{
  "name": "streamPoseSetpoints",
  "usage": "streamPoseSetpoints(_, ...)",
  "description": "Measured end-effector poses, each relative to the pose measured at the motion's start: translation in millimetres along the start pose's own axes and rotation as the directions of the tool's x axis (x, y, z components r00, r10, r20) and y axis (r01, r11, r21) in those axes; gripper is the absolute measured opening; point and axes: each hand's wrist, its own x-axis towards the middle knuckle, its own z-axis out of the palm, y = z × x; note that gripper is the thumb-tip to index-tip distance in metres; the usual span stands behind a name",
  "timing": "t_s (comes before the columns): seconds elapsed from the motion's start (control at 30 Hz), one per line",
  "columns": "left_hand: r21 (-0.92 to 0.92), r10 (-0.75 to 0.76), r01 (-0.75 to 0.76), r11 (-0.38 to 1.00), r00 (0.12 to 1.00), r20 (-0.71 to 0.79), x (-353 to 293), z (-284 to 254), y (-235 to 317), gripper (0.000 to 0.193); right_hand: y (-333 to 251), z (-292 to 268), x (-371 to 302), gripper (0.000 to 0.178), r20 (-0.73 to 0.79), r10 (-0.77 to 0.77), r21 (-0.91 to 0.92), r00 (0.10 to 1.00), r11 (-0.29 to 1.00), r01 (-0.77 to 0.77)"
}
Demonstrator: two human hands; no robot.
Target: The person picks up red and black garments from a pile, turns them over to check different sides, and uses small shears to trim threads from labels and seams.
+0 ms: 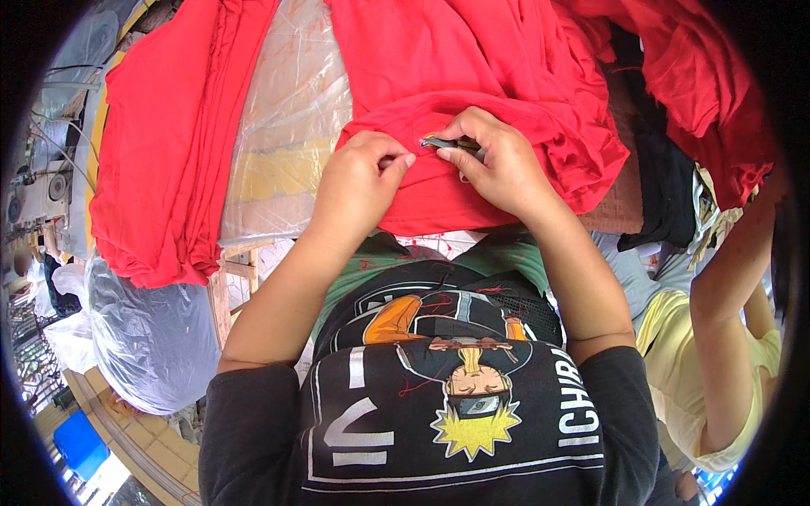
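Note:
A red garment (472,59) lies spread on the table before me, its near edge bunched toward my lap. My left hand (363,177) pinches the fabric between thumb and fingers, just left of the middle. In my right hand (499,164) is a small pair of thread snips (451,144), gripped between thumb and fingers. Their tips point left, close to my left fingertips and just over the cloth. Whether a thread lies between the blades is too small to tell.
Folded red garments (169,143) hang over the table's left side, beside clear plastic sheeting (291,110) on the tabletop. More red cloth (700,84) and black cloth (662,169) lie at right. A co-worker in a yellow shirt (675,363) sits close on my right. A plastic-wrapped bundle (148,337) stands lower left.

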Motion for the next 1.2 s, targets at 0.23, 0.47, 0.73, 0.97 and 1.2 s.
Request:
streamPoseSetpoints(0.23, -0.23, -0.237, 0.252, 0.94, 0.967, 0.091, 5.2, -5.6, 0.5, 0.015, -7.9, -2.6, -0.9, 0.018, 0.048, -0.069, -0.12, 0.996, 0.99, 0.074)
streamPoseSetpoints(0.47, -0.331, -0.245, 0.243, 0.912, 0.969, 0.035, 5.3, 2.3, -5.2, 0.015, -15.5, -0.1, -0.9, 0.015, 0.07, -0.156, -0.312, 0.985, 0.935, 0.171)
streamPoseSetpoints(0.73, 0.129, -0.012, 0.01, 0.992, 1.0, 0.015, 3.9, -0.9, -0.5, 0.022, -22.0, -17.6, -6.7, 0.014, -0.064, -0.09, -0.28, 0.994, 0.958, 0.069)
streamPoseSetpoints(0.97, -0.502, 0.242, 0.199, 0.842, 0.692, 0.68, 4.2, -99.0, 79.0, 0.032, -32.6, -61.4, -18.1, 0.017, -0.262, -0.142, -0.27, 0.955, 0.96, 0.069)
streamPoseSetpoints(1.2, -0.45, 0.304, 0.005, 0.893, 0.73, 0.612, -3.6, -140.6, 106.7, 0.033, -55.6, -83.8, -28.7, 0.023, -0.385, -0.114, -0.244, 0.916, 0.97, 0.018)
